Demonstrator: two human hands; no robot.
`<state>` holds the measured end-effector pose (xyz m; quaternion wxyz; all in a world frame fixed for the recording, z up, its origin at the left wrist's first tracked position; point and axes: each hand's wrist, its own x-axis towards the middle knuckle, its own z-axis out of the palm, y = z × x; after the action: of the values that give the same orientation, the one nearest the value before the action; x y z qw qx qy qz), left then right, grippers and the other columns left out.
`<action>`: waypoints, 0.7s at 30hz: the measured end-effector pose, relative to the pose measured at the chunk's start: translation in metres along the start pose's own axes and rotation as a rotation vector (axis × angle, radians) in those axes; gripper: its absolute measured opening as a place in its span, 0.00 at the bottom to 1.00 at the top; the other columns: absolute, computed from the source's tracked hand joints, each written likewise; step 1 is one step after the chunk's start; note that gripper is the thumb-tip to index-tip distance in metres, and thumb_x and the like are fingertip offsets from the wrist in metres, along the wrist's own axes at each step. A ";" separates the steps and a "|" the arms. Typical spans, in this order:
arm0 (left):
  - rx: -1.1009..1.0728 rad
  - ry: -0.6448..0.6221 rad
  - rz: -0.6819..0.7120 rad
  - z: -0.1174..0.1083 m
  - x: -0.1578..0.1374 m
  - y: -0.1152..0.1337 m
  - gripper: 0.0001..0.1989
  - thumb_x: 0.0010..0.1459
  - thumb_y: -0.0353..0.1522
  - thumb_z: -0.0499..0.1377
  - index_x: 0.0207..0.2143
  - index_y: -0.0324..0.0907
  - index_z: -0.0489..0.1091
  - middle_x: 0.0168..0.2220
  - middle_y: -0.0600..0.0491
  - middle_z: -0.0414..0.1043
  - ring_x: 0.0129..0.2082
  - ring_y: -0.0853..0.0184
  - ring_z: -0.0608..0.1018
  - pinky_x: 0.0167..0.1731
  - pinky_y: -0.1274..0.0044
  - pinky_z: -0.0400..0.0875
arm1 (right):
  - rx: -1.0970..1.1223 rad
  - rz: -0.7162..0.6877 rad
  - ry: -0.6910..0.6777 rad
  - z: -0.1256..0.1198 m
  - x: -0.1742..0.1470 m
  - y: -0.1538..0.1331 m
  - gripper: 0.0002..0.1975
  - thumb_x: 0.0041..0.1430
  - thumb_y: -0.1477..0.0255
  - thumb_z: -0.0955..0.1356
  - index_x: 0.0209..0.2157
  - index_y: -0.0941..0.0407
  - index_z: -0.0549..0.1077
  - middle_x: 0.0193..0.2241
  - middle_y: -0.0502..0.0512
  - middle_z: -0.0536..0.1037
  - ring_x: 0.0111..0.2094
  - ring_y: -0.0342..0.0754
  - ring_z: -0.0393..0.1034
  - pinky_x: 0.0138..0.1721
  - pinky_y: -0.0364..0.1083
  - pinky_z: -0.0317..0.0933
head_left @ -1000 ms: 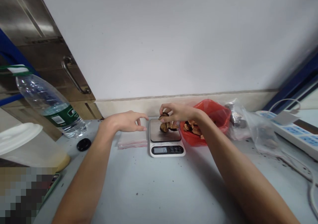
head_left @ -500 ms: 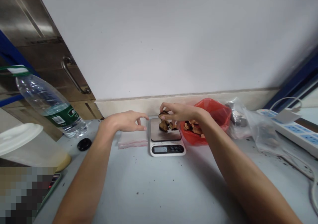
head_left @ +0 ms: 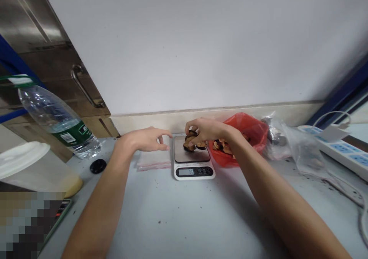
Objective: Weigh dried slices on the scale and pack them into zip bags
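Brown dried slices (head_left: pixel 201 145) rest on the digital kitchen scale (head_left: pixel 180 154), where the right hand (head_left: pixel 204 129) has dipped slightly, bringing one of them down from just above the rest. Its fingers curl narrowly about them, though I cannot tell whether they still grip; the display (head_left: pixel 186 172) seems unchanged, so probably no new weight has registered. The left hand (head_left: pixel 148 139) keeps its empty fingers wide over clear zip-lock bags (head_left: pixel 153 163)

Plain pale wall (head_left: pixel 184 52), bluish tabletop (head_left: pixel 184 220), metallic door (head_left: pixel 54 73) with curved handle (head_left: pixel 83 89)
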<state>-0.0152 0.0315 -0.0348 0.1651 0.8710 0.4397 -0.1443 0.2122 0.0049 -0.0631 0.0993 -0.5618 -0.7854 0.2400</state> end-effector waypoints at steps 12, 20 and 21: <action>0.015 0.001 0.018 0.006 0.006 0.000 0.31 0.59 0.46 0.55 0.64 0.53 0.64 0.53 0.49 0.77 0.46 0.58 0.80 0.44 0.73 0.70 | 0.037 -0.068 0.038 0.004 0.006 0.003 0.11 0.50 0.68 0.74 0.34 0.55 0.72 0.31 0.51 0.76 0.30 0.45 0.69 0.29 0.43 0.60; 0.027 0.013 0.006 0.003 0.001 0.006 0.31 0.59 0.44 0.54 0.65 0.51 0.63 0.55 0.49 0.77 0.48 0.58 0.79 0.46 0.73 0.69 | 0.138 -0.119 0.128 -0.008 -0.003 0.012 0.03 0.56 0.75 0.67 0.33 0.55 0.71 0.32 0.53 0.79 0.32 0.47 0.73 0.34 0.45 0.65; 0.031 0.013 0.007 0.002 0.000 0.007 0.31 0.59 0.44 0.54 0.65 0.51 0.63 0.55 0.49 0.77 0.47 0.59 0.80 0.45 0.74 0.69 | 0.157 -0.124 0.131 -0.009 -0.004 0.014 0.03 0.55 0.76 0.67 0.33 0.55 0.71 0.33 0.54 0.80 0.34 0.48 0.74 0.35 0.45 0.66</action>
<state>-0.0099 0.0268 -0.0359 0.1489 0.8760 0.4353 -0.1448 0.2289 0.0065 -0.0615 0.2087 -0.5170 -0.7894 0.2568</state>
